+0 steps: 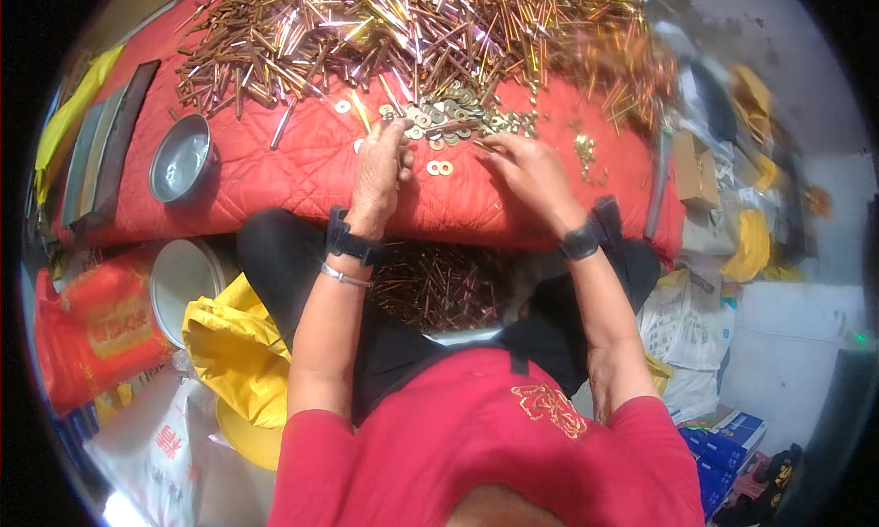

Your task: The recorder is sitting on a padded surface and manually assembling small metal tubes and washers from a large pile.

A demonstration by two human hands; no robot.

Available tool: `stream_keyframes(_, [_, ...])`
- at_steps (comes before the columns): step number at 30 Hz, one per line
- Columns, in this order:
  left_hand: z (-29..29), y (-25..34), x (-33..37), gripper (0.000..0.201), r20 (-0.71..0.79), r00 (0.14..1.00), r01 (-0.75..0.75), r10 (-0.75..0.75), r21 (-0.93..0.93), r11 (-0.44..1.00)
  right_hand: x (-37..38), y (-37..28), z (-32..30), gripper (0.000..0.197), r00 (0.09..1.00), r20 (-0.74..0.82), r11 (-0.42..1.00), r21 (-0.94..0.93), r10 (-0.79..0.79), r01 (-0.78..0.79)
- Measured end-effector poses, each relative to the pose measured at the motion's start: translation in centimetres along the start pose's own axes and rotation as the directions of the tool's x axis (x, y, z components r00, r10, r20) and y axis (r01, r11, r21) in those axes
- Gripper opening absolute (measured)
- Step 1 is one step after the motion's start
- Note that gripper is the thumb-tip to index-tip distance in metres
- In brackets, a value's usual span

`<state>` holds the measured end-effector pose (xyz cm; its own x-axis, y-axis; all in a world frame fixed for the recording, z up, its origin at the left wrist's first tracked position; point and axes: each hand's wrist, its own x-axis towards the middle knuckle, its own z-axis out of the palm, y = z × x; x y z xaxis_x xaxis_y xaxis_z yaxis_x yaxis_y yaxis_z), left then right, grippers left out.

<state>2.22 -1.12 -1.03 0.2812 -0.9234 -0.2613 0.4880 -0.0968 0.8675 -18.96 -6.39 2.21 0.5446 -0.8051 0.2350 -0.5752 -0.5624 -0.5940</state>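
My left hand [380,168] is over the red quilted cloth [284,184], its fingers curled and closed. A shiny yellowish metal rod [361,113] reaches its fingers; whether it is held or lies behind them is unclear. To the right, my right hand [533,172] pinches a small, dark, thin piece between thumb and finger, too small to name. Between the hands lies a pile of flat metal washers [446,113], a dark rod [451,127] lying across it. Two loose washers [439,168] sit nearer me. Small brass-coloured nuts [519,122] adjoin the pile.
A large heap of thin metal rods [394,32] covers the far side. A metal bowl [181,159] stands at the left, and more small brass pieces [586,152] lie at the right. Below the edge, between my legs, are more rods [439,284]. A yellow cloth [240,344] hangs at lower left.
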Motion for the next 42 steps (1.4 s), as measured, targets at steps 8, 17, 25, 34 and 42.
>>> stream_keyframes(8, [-1.3, -0.9, 0.9, 0.018, -0.113, 0.99, -0.108, 0.086, -0.209, 0.972, -0.3, -0.5, 2.9, 0.01, 0.981, 0.121, 0.983, -0.082, -0.152, 0.162])
stream_keyframes(17, [-1.5, -1.8, 1.2, 0.023, -0.036, 0.999, -0.045, 0.034, -0.403, 0.914, 4.7, -3.4, 2.8, 0.012, 0.903, 0.429, 0.819, -0.522, 0.01, 0.239])
stream_keyframes(25, [-1.8, -2.2, 1.2, 0.022, 0.012, 0.995, -0.086, 0.102, -0.444, 0.892, 2.4, -1.6, 1.9, 0.013, 0.883, 0.44, 0.922, -0.252, -0.162, 0.294])
stream_keyframes(34, [-1.6, -1.5, 0.6, 0.021, -0.039, 0.996, -0.09, 0.081, -0.389, 0.917, 4.2, -2.7, 2.1, 0.016, 0.845, 0.534, 0.775, -0.541, 0.017, 0.326])
stream_keyframes(42, [-2.4, -1.7, 0.8, 0.022, -0.03, 0.996, -0.091, 0.086, -0.42, 0.903, 6.6, -4.7, 3.0, 0.017, 0.758, 0.651, 0.713, -0.552, 0.044, 0.433])
